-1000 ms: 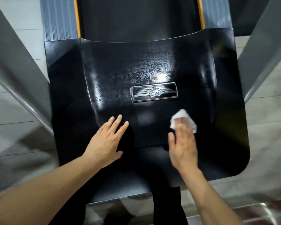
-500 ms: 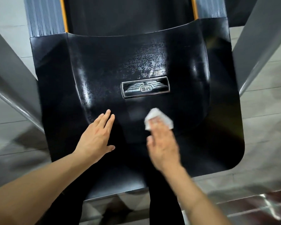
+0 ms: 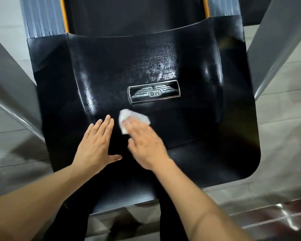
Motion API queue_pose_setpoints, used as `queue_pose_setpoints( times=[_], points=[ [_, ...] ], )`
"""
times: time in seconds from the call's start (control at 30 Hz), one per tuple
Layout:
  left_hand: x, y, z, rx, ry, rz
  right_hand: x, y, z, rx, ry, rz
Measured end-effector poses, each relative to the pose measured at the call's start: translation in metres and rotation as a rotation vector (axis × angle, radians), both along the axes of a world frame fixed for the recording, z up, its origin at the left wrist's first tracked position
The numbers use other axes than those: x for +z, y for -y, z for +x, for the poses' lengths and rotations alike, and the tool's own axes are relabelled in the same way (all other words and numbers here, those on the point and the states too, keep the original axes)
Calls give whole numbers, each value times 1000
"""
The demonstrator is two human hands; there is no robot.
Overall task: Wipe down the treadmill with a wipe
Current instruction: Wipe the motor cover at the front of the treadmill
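Wiping proceeds: right hand [image 3: 144, 145], fingers flat, presses the wipe [image 3: 127, 119] onto the treadmill [image 3: 207, 136] cover near the badge [image 3: 154, 92], left hand [image 3: 96, 145] braced flat alongside; dried streaks farther up likely need passes next.

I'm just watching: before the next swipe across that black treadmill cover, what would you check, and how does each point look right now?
1. Wipe under the right hand: ok, flat fingers press it down.
2. Left hand steadying on the cover: ok, palm flat.
3. Left hand out of the wipe's path: not ok, it lies just beside the wipe.
4. Smeary patch above the badge cleaned: not ok, streaks show.
5. Wipe moist enough: cannot tell.
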State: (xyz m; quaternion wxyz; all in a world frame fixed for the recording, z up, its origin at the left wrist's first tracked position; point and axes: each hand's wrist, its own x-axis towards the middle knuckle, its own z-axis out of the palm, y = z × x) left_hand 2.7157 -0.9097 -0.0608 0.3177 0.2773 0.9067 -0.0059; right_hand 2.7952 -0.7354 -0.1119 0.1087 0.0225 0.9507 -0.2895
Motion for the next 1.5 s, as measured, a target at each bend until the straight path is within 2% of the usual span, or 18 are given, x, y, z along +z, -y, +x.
queue_pose_setpoints(
  times=[0.07,0.13,0.23,0.3,0.43,0.53,0.6,0.67,0.77,0.87,0.93,1.0,1.07,1.13,1.23,1.3,1.4,1.5],
  points=[
    [1,1,-1,-13,12,-1,-6,-45,8,-250,-6,107],
    [1,2,0,0,29,21,-5,-84,16,-523,78,231],
    [2,3,0,14,45,46,-5,-82,-1,-738,125,239],
    [3,0,0,15,49,42,-6,-49,-24,-640,46,191],
    [-1,0,0,13,37,30,-5,36,-44,-124,22,26],
    [-2,-2,0,-3,51,4,-5,16,-44,2,-7,-25],
    [-1,-5,0,2,47,-24,-8,-30,-35,-80,-23,57],
    [0,-8,1,-3,16,-35,-11,-90,-18,-278,7,174],
    [1,-17,2,35,-77,-24,-5,-164,9,-541,136,274],
    [-3,-38,2,14,-125,39,-3,-157,6,-641,124,294],
    [-8,-57,3,-17,-118,85,-2,-112,6,-527,52,189],
    [-15,-78,0,-42,-129,122,2,-62,20,-266,17,59],
    [-20,-97,-3,-86,-139,133,9,-40,38,-100,-1,-25],
    [-24,-112,-8,-143,-135,133,7,-58,54,-123,-20,-1],
    [-33,-126,-16,-178,-116,101,4,-121,76,-341,11,200],
    [-40,-129,-20,-165,-107,74,7,-160,78,-390,77,265],
    [-51,-129,-20,-161,-97,53,2,-199,42,-343,117,301],
    [-57,-128,-16,-159,-91,66,-8,-231,-38,-267,145,293]
  ],
)
